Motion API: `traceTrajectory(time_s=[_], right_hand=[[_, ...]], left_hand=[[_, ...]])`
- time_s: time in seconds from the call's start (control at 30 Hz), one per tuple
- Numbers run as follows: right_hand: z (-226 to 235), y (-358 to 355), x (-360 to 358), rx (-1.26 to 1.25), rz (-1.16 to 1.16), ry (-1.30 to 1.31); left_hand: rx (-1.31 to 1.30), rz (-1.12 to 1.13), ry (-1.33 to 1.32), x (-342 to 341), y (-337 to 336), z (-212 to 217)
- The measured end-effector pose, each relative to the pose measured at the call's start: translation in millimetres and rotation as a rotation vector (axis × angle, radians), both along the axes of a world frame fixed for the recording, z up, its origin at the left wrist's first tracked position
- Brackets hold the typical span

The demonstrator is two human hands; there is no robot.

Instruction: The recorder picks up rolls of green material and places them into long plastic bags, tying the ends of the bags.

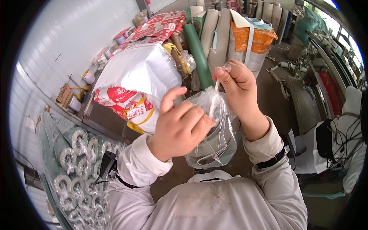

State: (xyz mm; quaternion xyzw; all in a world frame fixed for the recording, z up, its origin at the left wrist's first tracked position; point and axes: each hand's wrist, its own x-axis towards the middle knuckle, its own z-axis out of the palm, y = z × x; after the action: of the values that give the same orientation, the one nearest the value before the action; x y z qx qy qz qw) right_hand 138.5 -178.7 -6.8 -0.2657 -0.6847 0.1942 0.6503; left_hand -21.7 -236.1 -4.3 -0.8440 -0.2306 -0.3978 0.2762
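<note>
Head view: both hands work a clear bag held at chest height.

Left hand (180, 128) grips the bag (214, 134) at its gathered neck, thumb raised; right hand (237, 86) pinches the twisted plastic tail (215, 88) above it. A grey roll sits inside the bag. Beyond the hands lie a printed sack (130, 105) and upright rolls (199, 50); wrapped white rolls (76, 161) lie left of the left sleeve.

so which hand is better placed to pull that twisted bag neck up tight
Right. The right hand already pinches the twisted top of the clear plastic bag from above, so it could likely draw it upward. The left hand sits lower, gripping the gathered neck.
</note>
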Motion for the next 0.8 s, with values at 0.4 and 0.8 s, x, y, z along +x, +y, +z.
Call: traceTrajectory(time_s=[0.4,0.8], right_hand=[[-16.7,-122.8,-21.0,0.321,0.376,-0.776],[-31.5,-416.5,-250.2,-0.400,1.349,-0.075]], left_hand=[[-0.450,0.347,-0.809,-58.2,-175.3,-74.5],[-0.342,1.045,-1.673,-99.9,-567.6,-245.4]])
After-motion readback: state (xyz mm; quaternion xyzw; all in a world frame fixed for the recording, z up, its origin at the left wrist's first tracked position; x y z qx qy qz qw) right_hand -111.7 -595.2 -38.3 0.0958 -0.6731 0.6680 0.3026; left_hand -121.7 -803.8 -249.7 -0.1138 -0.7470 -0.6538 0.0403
